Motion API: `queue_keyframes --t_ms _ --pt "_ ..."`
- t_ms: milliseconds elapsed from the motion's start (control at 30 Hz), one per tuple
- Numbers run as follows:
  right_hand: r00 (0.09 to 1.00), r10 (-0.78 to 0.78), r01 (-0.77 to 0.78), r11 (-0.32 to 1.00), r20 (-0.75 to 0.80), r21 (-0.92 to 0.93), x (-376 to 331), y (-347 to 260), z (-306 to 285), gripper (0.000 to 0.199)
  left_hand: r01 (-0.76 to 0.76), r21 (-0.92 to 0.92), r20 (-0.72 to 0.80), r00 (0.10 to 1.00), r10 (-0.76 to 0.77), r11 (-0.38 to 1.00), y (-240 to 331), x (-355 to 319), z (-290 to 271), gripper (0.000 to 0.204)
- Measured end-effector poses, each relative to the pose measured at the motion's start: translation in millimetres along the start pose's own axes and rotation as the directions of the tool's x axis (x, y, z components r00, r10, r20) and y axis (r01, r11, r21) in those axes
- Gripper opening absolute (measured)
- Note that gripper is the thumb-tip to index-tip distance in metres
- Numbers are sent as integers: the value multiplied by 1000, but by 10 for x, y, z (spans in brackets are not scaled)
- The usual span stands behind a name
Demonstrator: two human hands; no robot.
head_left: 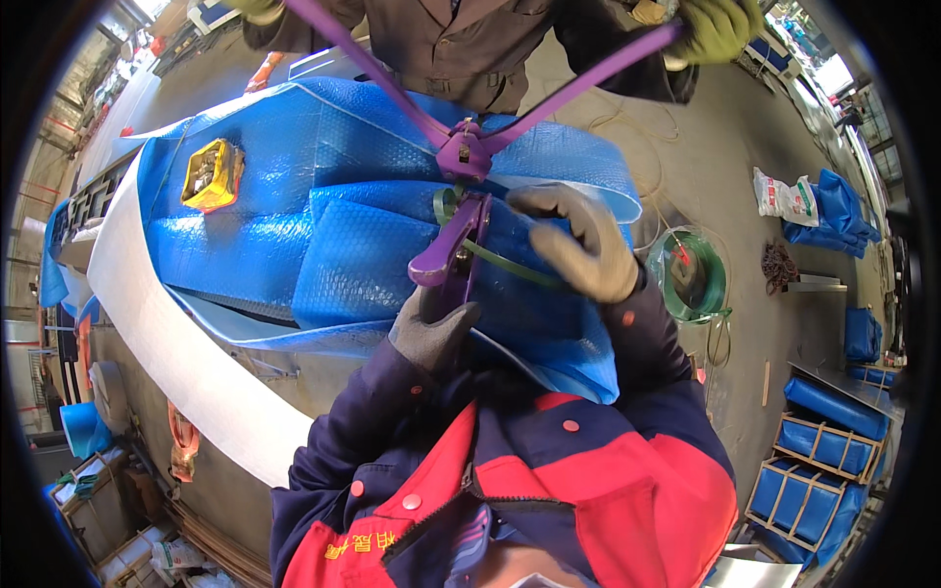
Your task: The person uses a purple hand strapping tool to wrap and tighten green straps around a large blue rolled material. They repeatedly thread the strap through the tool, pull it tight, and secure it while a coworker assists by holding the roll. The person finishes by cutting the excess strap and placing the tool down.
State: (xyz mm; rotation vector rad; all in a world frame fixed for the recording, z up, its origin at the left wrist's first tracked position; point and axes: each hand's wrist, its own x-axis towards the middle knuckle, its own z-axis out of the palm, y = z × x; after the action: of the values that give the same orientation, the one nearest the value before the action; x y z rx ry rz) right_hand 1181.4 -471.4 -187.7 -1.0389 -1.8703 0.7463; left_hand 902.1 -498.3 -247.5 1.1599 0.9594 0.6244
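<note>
My left hand [431, 328], in a grey glove, is closed around a purple strapping tensioner [453, 245] above the blue-wrapped bundle [368, 265]. A green strap [515, 266] runs from the tensioner across the wrapping, and a short end of it curls up beside the tool. To the right of the tensioner my right hand [583, 240], also gloved, hovers with curved fingers and thumb apart, slightly blurred and holding nothing visible. Just beyond, the head of a purple long-handled strap sealer [464, 152] sits against the strap line, its handles spread wide in a co-worker's gloved hands [720, 29].
A yellow container [213, 174] of small parts rests on the bundle at the left. A coil of green strap [689, 274] lies on the floor at the right. Blue-wrapped crates [818, 456] stand at the lower right. White sheeting [186, 363] hangs along the bundle's near left side.
</note>
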Motion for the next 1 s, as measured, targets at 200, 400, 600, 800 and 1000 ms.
queue_keyframes --t_ms 200,400,600,800,1000 --pt "997 -26 33 994 -71 100 62 -543 620 53 -17 -174 5 1000 18 985 134 -75 59 80" --pt "996 30 -53 961 89 273 93 -495 428 43 115 -258 39 993 -108 959 215 -178 42 73" --pt "923 305 -312 950 235 -6 471 -865 367 60 67 -154 155 987 -43 986 16 -36 -100 91" --pt "640 763 -749 646 87 -148 608 -1061 625 85 67 -83 571 821 -7 994 6 59 -729 92" --pt "379 898 -812 439 225 -385 578 -1051 959 37 -497 96 209 857 470 863 348 294 -1775 72"
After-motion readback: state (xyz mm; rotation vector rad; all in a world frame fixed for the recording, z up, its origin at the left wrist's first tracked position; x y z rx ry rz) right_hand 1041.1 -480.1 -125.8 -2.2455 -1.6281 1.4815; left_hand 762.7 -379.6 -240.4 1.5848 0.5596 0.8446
